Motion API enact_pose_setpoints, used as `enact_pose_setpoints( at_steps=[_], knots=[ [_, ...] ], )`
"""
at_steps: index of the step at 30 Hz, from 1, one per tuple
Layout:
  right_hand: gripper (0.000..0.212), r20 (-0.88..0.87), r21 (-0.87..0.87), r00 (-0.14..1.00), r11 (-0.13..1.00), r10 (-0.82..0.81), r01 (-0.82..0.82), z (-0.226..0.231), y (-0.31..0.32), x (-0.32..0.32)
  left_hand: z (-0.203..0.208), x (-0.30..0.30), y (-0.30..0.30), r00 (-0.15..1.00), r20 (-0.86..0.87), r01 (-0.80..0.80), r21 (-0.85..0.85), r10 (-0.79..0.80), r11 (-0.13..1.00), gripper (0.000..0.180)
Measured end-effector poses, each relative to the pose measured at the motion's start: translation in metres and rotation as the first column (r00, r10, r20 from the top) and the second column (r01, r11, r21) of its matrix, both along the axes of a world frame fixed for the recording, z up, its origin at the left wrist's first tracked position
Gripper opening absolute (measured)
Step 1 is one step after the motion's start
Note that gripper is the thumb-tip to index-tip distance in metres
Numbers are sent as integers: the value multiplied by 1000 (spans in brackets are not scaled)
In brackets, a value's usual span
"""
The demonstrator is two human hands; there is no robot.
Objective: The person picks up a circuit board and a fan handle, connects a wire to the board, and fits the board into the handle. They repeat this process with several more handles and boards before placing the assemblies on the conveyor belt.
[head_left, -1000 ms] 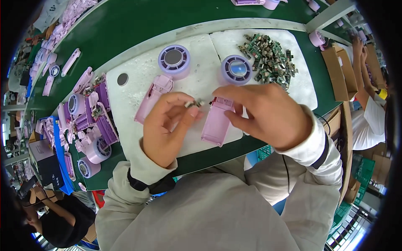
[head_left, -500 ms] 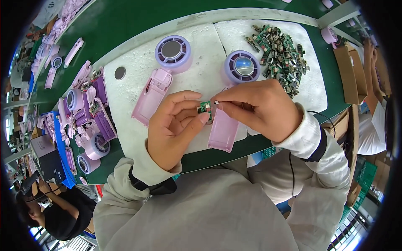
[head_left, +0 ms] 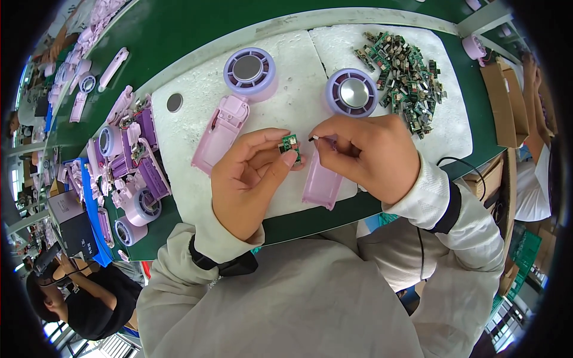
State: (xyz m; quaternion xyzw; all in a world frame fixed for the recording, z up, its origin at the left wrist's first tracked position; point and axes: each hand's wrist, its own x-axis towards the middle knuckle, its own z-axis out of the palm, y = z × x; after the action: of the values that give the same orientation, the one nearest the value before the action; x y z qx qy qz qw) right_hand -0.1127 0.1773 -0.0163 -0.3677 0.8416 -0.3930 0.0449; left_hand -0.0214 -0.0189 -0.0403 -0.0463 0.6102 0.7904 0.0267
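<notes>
My left hand (head_left: 249, 179) pinches a small green circuit board (head_left: 290, 144) between thumb and fingers, above the white foam sheet (head_left: 179, 137). Close to its right, my right hand (head_left: 370, 152) holds a tiny connector (head_left: 313, 138), white and dark, at its fingertips. The connector and the board are apart. Below my right hand lies a pink plastic handle shell (head_left: 322, 182), partly covered by the fingers. A lilac round fan head (head_left: 351, 92) with a silver disc sits just beyond that hand. Another pink shell (head_left: 221, 128) and a second lilac fan head (head_left: 250, 73) lie to the left.
A heap of green circuit boards (head_left: 409, 77) covers the foam's far right. Pink and purple housings (head_left: 128, 155) are piled at the left beside a blue bin edge (head_left: 95, 221). A loose grey disc (head_left: 174, 102) lies on the foam. A cardboard box (head_left: 504, 104) stands right. Other people work at both sides.
My right hand has drawn slightly away from the board, and the tiny connector now shows more clearly at its fingertips. The board is tilted a little differently. The whole view has shifted slightly.
</notes>
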Motion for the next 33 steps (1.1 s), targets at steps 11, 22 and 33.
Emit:
enact_pose_setpoints(
  at_steps=[11, 22, 33],
  knots=[
    [18, -199, -141, 980, 990, -2, -26, 6, -2, 7, 5, 3, 6, 998, -60, 2, -85, -7, 996, 32],
    [15, -48, -204, 991, 972, -126, 114, 12, -18, 26, 1, 7, 12, 926, -370, -260, -485, 73, 835, 33],
    [9, 221, -216, 962, 954, -159, 207, 20, -15, 16, 0, -5, 14, 940, -309, -234, -267, 147, 935, 32]
  ],
)
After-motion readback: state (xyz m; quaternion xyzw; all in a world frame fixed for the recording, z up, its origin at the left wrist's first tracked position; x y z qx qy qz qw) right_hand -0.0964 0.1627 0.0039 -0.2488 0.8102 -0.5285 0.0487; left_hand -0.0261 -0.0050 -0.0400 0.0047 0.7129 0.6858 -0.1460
